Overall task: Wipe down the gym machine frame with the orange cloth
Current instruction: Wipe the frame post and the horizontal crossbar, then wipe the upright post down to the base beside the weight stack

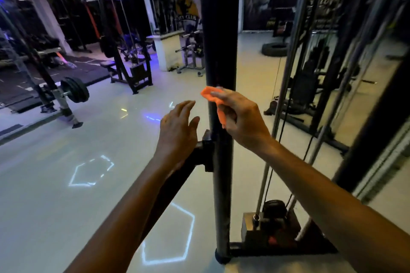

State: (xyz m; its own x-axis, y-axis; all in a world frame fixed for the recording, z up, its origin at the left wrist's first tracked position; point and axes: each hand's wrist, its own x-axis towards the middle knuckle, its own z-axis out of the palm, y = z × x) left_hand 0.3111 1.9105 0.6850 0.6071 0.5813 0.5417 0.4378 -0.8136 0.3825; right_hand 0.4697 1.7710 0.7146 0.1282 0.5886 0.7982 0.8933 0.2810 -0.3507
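Observation:
A black upright post of the gym machine frame rises through the middle of the view, down to a base on the floor. My right hand grips the orange cloth and holds it against the front of the post at mid height. My left hand hovers just left of the post with fingers spread and relaxed, holding nothing. Below it a black side bar joins the post at a bracket; my left forearm partly covers that bar.
To the right of the post run steel guide rods and a cable down to a weight stack base. A barbell rack with plates and a bench machine stand at left. A tyre lies far back. Glossy floor lies between.

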